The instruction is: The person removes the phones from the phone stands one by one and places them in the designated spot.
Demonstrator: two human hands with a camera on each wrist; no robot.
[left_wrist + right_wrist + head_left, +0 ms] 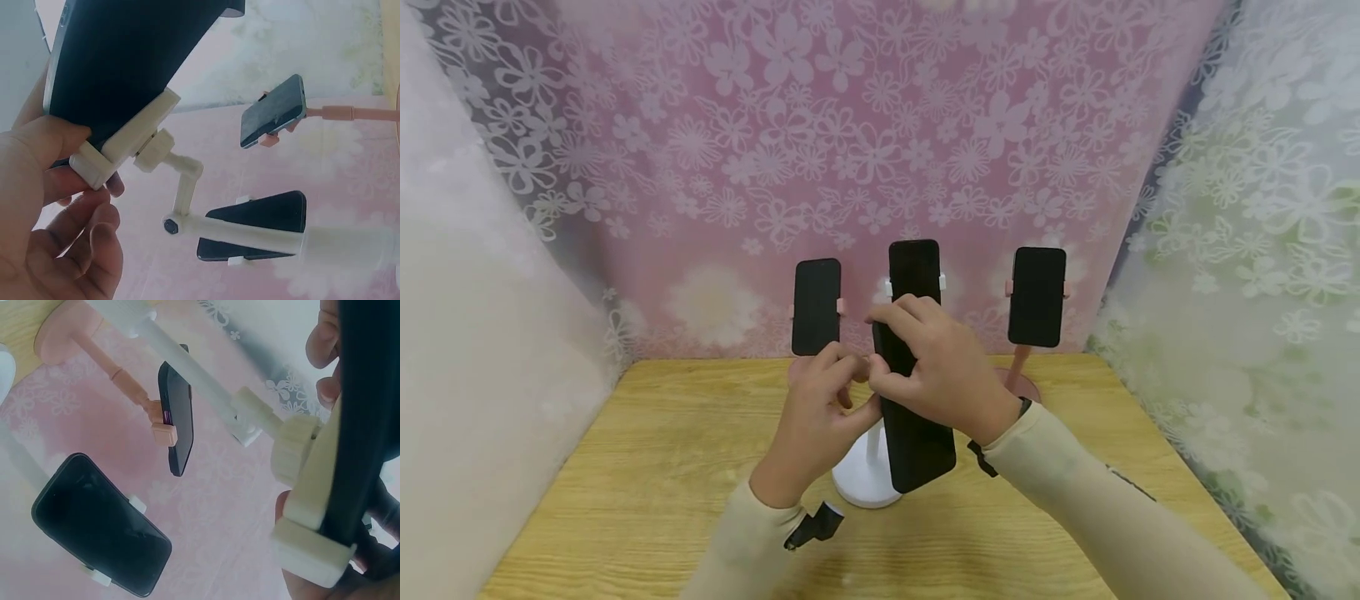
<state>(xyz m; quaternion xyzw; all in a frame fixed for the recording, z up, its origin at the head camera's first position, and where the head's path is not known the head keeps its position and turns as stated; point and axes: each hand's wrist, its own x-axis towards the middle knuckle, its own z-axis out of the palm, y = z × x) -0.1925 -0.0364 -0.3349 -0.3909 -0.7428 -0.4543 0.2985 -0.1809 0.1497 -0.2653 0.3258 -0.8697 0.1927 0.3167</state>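
A black smartphone point(921, 450) sits tilted in the pale clamp of a white phone stand point(140, 128), whose round base point(867, 487) rests on the table. My right hand point(943, 367) reaches across the phone and grips it, fingers and thumb at its left edge. Low on that same edge is my left hand point(820, 408), its thumb and fingers pinching the clamp's end. In the left wrist view the left thumb overlaps the clamp, with other fingers curled below. Much of the clamp is hidden by the phone in the head view.
Behind stand a black phone point(915, 262) in a white holder and two more, a left phone point(816, 308) and a right phone point(1037, 296), on pink stands. The wooden table point(685, 467) meets a pink floral curtain point(850, 167) at the back.
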